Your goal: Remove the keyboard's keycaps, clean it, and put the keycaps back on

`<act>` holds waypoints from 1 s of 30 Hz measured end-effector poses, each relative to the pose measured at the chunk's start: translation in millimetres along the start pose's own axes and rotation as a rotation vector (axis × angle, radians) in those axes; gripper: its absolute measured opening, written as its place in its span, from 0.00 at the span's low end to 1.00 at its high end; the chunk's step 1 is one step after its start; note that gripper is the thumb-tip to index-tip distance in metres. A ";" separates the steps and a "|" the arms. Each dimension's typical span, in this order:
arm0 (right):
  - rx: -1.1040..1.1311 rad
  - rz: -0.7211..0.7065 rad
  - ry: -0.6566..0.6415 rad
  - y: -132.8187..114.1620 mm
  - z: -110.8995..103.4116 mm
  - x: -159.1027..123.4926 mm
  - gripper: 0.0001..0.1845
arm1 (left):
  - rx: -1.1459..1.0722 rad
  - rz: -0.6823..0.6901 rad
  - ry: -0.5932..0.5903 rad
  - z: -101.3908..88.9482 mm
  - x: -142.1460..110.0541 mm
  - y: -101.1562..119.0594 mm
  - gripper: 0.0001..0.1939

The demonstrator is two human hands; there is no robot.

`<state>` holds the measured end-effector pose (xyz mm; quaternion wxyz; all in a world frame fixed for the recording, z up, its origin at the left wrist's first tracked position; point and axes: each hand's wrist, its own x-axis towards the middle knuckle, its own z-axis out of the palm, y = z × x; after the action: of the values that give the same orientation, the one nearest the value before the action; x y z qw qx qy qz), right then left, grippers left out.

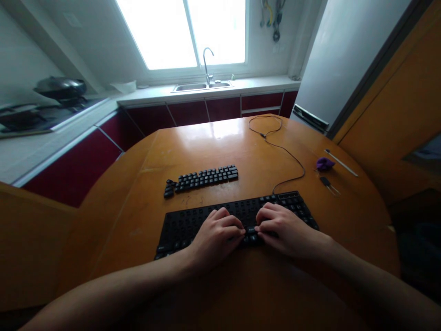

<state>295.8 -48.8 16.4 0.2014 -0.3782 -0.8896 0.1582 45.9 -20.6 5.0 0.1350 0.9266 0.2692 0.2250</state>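
Observation:
A black keyboard [203,219] lies on the table, with many keycaps off its left and upper parts; keys remain along the bottom row and at the right end. My left hand [220,232] rests over its middle, fingers curled and closed at the left side of a wide keycap [251,229]. From the right, my right hand [279,227] pinches at that same keycap's other side. My fingers partly hide the keycap, so I cannot tell whether it is seated. Behind the keyboard, loose keycaps [206,178] are laid out in rows.
On the right of the wooden table [144,230] lie a purple cloth [325,164], a wire keycap puller [330,185] and a thin white stick [341,162] with a dark tip. The keyboard's cable [292,156] loops toward the back edge. Beyond stands a counter with a sink [191,87].

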 end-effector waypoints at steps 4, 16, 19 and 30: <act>0.000 -0.007 0.008 1.1 1.4 0.6 0.11 | -0.047 0.004 0.032 2.0 -0.5 -3.9 0.06; -0.013 -0.005 -0.025 0.2 -0.9 -0.4 0.09 | -0.161 -0.066 0.024 -0.2 -1.4 -10.5 0.04; -0.011 -0.012 -0.022 0.0 -1.3 -0.3 0.09 | -0.099 -0.041 0.042 1.5 -2.2 -9.0 0.04; -0.076 -0.032 -0.009 -2.6 3.2 -0.2 0.10 | 0.038 0.027 0.025 1.1 -1.9 -4.0 0.08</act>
<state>292.9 -51.1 14.7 0.1854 -0.3708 -0.9017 0.1229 43.2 -18.6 2.0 0.1108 0.9297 0.2626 0.2331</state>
